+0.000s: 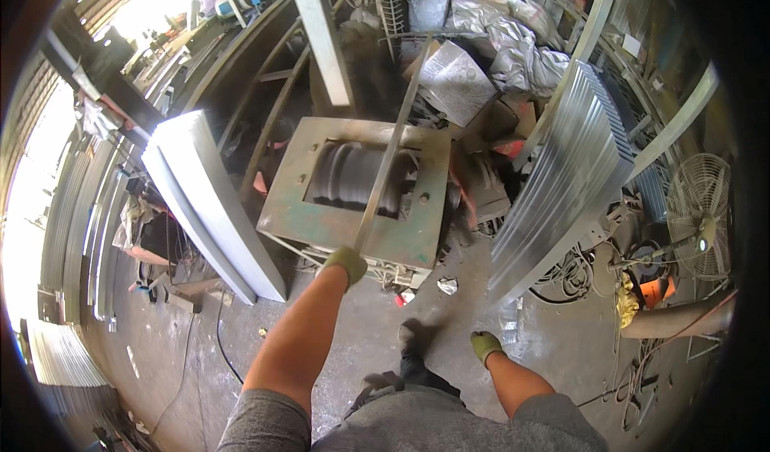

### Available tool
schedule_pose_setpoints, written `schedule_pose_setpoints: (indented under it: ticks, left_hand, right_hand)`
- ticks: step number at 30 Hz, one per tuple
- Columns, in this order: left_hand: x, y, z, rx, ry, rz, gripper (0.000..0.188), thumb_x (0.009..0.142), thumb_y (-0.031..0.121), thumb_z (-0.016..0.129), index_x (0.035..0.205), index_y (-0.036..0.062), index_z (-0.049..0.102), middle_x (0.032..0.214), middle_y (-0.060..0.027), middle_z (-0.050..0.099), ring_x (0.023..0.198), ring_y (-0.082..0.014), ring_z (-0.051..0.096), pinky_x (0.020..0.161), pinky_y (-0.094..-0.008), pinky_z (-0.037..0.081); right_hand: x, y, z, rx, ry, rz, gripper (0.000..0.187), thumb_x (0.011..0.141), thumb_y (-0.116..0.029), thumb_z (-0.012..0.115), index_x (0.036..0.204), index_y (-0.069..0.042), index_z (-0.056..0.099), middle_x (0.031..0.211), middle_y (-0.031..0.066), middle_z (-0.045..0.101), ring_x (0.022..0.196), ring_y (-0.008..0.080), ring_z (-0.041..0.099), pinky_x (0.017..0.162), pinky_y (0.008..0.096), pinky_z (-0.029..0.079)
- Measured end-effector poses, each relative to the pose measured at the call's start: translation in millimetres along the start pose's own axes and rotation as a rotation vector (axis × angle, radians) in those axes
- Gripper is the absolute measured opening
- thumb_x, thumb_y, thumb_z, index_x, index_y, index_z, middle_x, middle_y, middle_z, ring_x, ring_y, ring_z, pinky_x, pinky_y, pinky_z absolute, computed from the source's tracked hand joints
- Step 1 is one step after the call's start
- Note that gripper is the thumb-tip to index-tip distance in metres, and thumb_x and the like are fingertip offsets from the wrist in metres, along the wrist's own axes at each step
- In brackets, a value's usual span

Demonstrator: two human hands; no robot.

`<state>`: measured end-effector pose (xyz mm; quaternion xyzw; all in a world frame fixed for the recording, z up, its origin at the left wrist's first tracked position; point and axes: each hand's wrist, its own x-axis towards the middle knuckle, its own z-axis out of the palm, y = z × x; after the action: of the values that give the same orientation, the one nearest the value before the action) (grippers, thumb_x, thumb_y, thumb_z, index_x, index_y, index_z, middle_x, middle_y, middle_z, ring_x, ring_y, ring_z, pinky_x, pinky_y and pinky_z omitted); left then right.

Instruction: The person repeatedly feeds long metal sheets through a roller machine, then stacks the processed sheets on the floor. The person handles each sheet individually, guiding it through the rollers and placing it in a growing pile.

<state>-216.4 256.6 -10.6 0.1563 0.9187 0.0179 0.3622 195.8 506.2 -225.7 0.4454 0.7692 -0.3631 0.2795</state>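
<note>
The fingers of your gloved left hand [348, 267] gripped the near end of a metal bar [388, 163], extended over the roller machine [317, 218]; whether your right hand's [485, 345] fingers were closed could not be told. Marks on the white package [457, 83] were illegible.

Smooth metal bar [386, 163], worn matt-painted metal machine top [321, 221], glossy metal strips [553, 179]
</note>
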Motion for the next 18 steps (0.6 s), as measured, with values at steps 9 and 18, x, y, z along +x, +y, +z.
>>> schedule_pose_setpoints:
  ticks: [9,18]
  left_hand:
    - [-140.9,-112.0,171.3,-0.231,0.047,0.045,0.053,0.102,0.040,0.053,0.116,-0.0040,0.079,0.115,-0.0346,0.075,0.112,-0.0504,0.074,0.098,-0.0547,0.060]
    - [-323.8,-255.9,366.5,-0.318,-0.043,-0.088,0.040,0.104,0.037,0.058,0.129,0.0085,0.070,0.121,-0.0279,0.076,0.115,-0.0503,0.072,0.101,-0.0570,0.057]
  right_hand:
    - [-21.7,-115.7,65.6,0.356,-0.234,-0.514,0.030,0.108,-0.034,0.062,0.118,-0.007,0.070,0.097,0.0116,0.072,0.083,0.0287,0.071,0.075,0.0409,0.057]
    - [-142.3,-241.1,121.7,0.758,-0.330,-0.419,0.064,0.106,-0.064,0.065,0.141,-0.010,0.069,0.119,0.0021,0.074,0.096,0.0145,0.072,0.078,0.0323,0.057]
